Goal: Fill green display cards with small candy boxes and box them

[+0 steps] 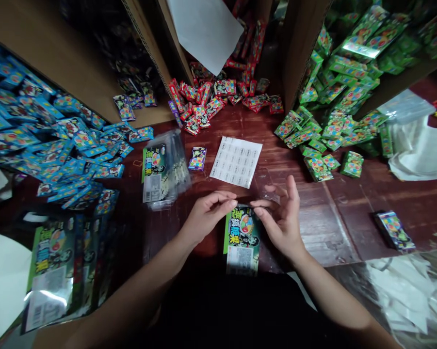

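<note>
My left hand (211,215) pinches the upper left edge of a printed candy bag (242,242), thumb against forefinger. At the bag's upper right edge, the thumb and forefinger of my right hand (283,220) are closed on it too, its other fingers raised. The bag hangs upright in front of me, green and black with a pale label low down. Beyond my hands lies a white sheet of round stickers (236,162), and to its left a small purple candy box (197,159). A stack of clear printed bags (165,169) lies left of that box.
Blue boxes (58,131) heap at the left, red boxes (211,99) at the back, green boxes (334,116) at the right. Cardboard walls (145,53) divide them. A dark box (395,230) lies right; filled-looking bags (54,271) stand front left. White scraps (407,291) lie front right.
</note>
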`<state>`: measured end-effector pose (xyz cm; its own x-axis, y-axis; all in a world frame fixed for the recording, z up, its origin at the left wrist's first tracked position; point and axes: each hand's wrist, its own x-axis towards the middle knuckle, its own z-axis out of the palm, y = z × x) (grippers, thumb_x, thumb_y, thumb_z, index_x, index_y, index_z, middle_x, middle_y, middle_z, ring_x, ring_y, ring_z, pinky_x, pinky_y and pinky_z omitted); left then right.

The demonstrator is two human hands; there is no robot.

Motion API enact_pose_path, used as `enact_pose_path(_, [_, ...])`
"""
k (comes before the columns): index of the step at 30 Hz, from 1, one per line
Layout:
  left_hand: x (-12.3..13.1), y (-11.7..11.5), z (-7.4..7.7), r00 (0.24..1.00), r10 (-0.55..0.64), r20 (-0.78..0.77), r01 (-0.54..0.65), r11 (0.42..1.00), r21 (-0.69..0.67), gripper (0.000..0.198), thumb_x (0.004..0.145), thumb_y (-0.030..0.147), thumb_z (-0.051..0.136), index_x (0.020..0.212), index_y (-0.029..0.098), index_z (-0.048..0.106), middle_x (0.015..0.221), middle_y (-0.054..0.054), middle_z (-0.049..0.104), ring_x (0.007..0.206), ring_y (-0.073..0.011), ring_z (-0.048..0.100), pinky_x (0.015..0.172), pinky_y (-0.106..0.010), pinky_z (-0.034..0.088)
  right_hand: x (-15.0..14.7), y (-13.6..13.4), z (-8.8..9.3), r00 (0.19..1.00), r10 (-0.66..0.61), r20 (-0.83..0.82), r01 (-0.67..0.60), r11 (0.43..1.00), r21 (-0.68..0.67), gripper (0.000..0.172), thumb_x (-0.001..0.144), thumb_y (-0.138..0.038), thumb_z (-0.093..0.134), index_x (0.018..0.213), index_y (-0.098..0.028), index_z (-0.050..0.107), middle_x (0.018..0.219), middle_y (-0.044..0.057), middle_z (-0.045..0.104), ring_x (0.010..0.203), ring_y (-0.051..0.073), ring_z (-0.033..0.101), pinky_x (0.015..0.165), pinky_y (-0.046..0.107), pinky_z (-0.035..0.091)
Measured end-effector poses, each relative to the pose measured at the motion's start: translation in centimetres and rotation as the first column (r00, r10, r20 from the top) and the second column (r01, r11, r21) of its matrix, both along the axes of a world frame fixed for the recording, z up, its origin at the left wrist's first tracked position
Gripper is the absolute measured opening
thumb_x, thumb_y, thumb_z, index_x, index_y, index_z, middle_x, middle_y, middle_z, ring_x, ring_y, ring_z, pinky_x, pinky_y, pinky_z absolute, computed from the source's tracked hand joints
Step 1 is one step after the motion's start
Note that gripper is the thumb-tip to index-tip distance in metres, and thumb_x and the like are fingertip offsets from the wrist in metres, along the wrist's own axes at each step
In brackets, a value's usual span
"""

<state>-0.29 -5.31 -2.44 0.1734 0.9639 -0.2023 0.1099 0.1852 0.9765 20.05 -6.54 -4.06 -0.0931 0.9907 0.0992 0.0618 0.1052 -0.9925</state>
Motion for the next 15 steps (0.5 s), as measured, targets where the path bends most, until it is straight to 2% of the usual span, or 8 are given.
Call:
enact_pose_path(4, [0.2, 0.8, 1.1, 0.997, -0.061, -0.047, 0.060, 0.998, -0.022, 0.013, 0.083, 0.029, 0.073, 0.087, 0.017, 0.068, 0.097, -0.005, 0.074, 0.091, -0.0169, 0.069, 0.089, -0.036, 0.053, -0.2, 0.3, 1.0, 0.999, -0.008, 0.040, 0.011, 0.998, -0.065, 0.090, 0.093, -0.036, 0.061, 0.157, -0.044, -0.002, 0.130, 0.009, 0.044, 0.093, 0.019, 0.065, 0.089, 0.043, 0.061])
enact_pose_path(7, [0.1, 1.7, 1.8, 0.992, -0.102, -0.079, 0.098, 0.994, -0.047, 0.013, 0.084, 0.028, 0.072, 0.087, 0.016, 0.069, 0.088, -0.004, 0.074, 0.082, -0.0152, 0.068, 0.082, -0.033, 0.054, -0.4, 1.0, 1.4, 0.999, -0.018, 0.040, 0.022, 0.993, -0.116, 0.094, 0.091, -0.036, 0.064, 0.157, -0.046, -0.003, 0.128, 0.008, 0.045, 0.087, 0.017, 0.064, 0.087, 0.041, 0.062])
enact_pose_path(12, [-0.8, 2.5, 2.1, 0.985, -0.162, -0.065, 0.156, 0.984, -0.088, 0.015, 0.084, 0.031, 0.073, 0.085, 0.016, 0.072, 0.092, -0.006, 0.077, 0.087, -0.0169, 0.071, 0.087, -0.035, 0.055, 0.2, 1.7, 1.8, 1.000, 0.017, -0.022, -0.020, 0.985, -0.170, 0.104, 0.087, -0.037, 0.069, 0.156, -0.046, -0.008, 0.132, 0.008, 0.045, 0.085, 0.016, 0.066, 0.087, 0.040, 0.062])
enact_pose_path(15, [-1.3, 2.0, 1.9, 0.974, -0.221, -0.044, 0.218, 0.974, -0.066, 0.017, 0.083, 0.033, 0.075, 0.090, 0.017, 0.074, 0.098, -0.006, 0.078, 0.092, -0.0180, 0.072, 0.090, -0.037, 0.056, 0.9, 0.9, 1.9, 0.998, 0.068, 0.002, -0.067, 0.987, -0.143, 0.099, 0.092, -0.038, 0.065, 0.157, -0.046, -0.009, 0.142, 0.009, 0.045, 0.092, 0.018, 0.067, 0.094, 0.043, 0.060])
